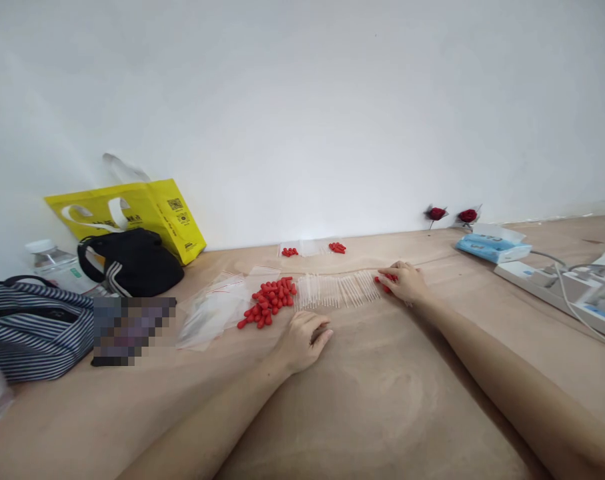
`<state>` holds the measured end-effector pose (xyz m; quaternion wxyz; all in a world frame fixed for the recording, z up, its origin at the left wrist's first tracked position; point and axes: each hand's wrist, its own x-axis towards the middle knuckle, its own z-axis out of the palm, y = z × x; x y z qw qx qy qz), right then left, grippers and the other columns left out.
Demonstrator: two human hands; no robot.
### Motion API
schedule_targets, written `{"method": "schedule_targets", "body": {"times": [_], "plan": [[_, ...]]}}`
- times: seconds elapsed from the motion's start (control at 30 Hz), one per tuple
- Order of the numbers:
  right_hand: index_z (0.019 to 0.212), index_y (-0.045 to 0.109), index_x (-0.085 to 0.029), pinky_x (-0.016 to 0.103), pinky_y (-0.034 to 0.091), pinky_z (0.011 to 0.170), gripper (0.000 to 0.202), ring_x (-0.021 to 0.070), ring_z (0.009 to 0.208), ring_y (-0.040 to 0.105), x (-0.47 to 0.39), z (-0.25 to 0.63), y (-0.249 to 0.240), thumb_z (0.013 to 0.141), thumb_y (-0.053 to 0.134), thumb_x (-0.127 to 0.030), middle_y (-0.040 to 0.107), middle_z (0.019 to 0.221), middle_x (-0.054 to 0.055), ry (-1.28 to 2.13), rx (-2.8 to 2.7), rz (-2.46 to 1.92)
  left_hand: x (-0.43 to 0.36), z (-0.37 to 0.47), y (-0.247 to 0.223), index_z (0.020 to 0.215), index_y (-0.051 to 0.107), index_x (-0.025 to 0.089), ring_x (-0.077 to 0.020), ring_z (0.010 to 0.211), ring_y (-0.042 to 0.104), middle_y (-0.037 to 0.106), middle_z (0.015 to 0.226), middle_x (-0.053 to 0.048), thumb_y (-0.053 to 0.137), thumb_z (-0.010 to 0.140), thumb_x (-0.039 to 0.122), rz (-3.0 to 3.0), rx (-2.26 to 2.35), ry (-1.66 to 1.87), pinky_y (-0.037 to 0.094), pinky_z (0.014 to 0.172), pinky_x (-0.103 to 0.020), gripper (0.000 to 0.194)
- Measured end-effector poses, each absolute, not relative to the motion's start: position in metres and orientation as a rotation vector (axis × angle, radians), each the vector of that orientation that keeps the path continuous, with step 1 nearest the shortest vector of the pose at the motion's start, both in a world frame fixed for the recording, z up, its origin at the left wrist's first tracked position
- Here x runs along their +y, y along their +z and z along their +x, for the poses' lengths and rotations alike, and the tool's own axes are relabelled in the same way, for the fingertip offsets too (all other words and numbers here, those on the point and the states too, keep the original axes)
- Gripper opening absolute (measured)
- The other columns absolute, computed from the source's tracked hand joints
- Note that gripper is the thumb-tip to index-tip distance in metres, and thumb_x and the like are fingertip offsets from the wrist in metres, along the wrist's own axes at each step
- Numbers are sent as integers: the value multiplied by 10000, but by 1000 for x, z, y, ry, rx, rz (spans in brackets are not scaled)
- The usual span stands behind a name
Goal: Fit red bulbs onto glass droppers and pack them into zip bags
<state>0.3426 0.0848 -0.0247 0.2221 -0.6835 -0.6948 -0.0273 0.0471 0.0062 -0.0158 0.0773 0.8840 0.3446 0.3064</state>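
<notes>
My left hand rests on the table below the row of pale, clear thin tubes. Its fingers are loosely bent, the thumb stands apart, and nothing shows between them. At the right end of that row, my right hand reaches over a few small red bulb-shaped pieces, fingers stretched out and touching them. The hand partly covers these pieces. Left of the tubes lies a heap of red drop-shaped bulbs, which look like rubber dropper bulbs. Beside them are clear zip bags in an overlapping pile.
By the wall lie two small bags with red bulbs. A yellow bag, a black pouch, a bottle and a striped bag stand left. At right are a tissue pack, a power strip and two dark red flowers.
</notes>
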Motion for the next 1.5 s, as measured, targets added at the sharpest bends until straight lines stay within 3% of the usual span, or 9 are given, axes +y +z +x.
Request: {"method": "schedule_targets", "body": {"times": [0.4,0.57,0.73,1.0,1.2,1.37,1.5], "plan": [[820,663,-255,335,269,737,228,201,887,480,94,317,-16,810,442,-305,611,922,47,-125,-2009,-1808,7,47,-15,860,583,162,-183,772,576,640,783,-45,507,787,217,2647,1042,884,431,749,-334,119],[847,638,-236,329,257,735,246,188,883,479,84,305,-11,834,404,-309,616,909,51,-172,-2091,-1603,7,47,-14,854,586,165,-178,758,576,638,769,-40,506,785,215,2635,1049,887,432,732,-322,117],[951,628,-241,337,281,725,257,227,934,467,84,316,-13,766,477,-337,599,982,64,-130,-2087,-1789,7,47,-16,841,590,168,-178,768,575,644,786,-40,507,787,221,2632,1049,879,427,741,-322,113],[809,656,-261,357,275,734,220,223,928,472,85,321,-17,797,446,-326,619,967,42,-98,-2264,-1739,7,46,-17,844,591,171,-176,766,572,640,780,-36,507,788,220,2628,1050,868,423,733,-319,111],[929,625,-244,369,267,747,250,232,939,468,83,324,-18,757,499,-374,599,1028,64,-179,-2268,-1713,7,46,-16,852,589,176,-178,762,566,640,774,-37,497,794,222,2636,1041,852,422,737,-322,119],[874,649,-272,361,254,748,202,222,933,466,83,332,-16,778,471,-286,617,985,48,-112,-2361,-1699,7,46,-16,834,592,175,-182,761,567,640,777,-41,495,795,217,2632,1051,848,425,737,-327,112],[842,647,-233,360,241,768,218,207,907,476,80,323,-11,816,444,-308,626,950,59,-179,-2282,-1580,6,46,-15,838,593,168,-185,774,572,639,789,-45,502,792,213,2633,1044,851,431,743,-328,111]]}}
